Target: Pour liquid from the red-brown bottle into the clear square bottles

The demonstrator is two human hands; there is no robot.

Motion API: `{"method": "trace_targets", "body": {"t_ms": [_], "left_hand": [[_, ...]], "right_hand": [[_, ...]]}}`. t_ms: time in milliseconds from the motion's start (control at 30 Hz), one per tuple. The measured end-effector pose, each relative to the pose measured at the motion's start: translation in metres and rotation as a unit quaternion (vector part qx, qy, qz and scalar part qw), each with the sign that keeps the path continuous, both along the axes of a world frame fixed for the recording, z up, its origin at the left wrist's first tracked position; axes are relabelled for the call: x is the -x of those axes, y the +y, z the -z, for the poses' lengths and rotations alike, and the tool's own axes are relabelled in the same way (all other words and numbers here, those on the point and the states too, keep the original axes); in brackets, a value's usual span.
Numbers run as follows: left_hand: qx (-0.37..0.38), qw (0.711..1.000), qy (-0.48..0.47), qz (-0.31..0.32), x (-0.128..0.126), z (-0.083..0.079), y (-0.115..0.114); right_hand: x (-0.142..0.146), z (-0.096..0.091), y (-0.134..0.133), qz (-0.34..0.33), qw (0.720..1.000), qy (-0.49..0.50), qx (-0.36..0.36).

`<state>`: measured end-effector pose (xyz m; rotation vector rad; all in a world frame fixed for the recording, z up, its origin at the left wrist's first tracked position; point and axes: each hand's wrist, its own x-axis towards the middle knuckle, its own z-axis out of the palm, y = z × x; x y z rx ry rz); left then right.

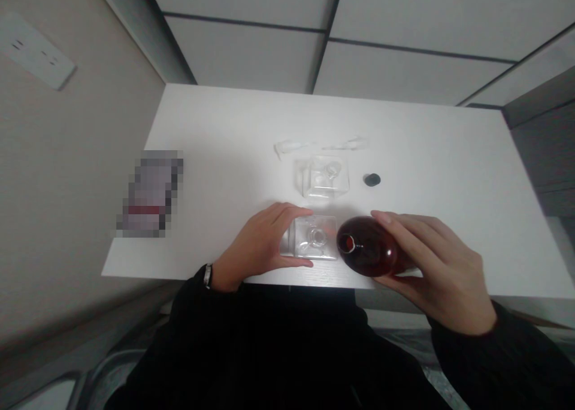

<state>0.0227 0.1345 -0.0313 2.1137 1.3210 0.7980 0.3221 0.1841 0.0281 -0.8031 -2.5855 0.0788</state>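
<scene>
Head view: left hand (258, 248) spreads its fingers (287, 213) around a clear square glass bottle (309, 237) on a white table (215, 158); right hand (438, 266) curls fingers (404, 233) around a dark-red bottle (366, 246) just beside it, contents unclear; a 2nd clear bottle (326, 176) sits beyond.

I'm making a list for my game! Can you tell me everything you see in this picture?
front square glass bottle: 1, clear, near table edge, under left hand
back square glass bottle: 1, clear, just behind the front one
round bottle: 1, dark red, in right hand
small round piece: 1, dark, right of the back bottle
thin pieces: 2, clear, behind the back bottle
table: 1, white, under everything
wall socket: 1, white, on left wall
blurred object: 1, grey with red band, table's left end
wristband: 1, silver, left wrist
sleeves: 2, black, on both arms
hands: 2, one on each front bottle
</scene>
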Motion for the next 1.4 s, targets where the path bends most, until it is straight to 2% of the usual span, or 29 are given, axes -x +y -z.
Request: {"method": "trace_targets", "body": {"t_ms": [633,1400], "left_hand": [[-0.003,1.000,0.023,0.003,-0.001,-0.005,0.000],[-0.001,1.000,0.026,0.001,-0.001,-0.005,0.000]], "right_hand": [[0.004,-0.020,0.004,-0.012,0.991,-0.109,-0.082],[0.008,-0.031,0.007,-0.016,0.983,-0.156,-0.096]]}}
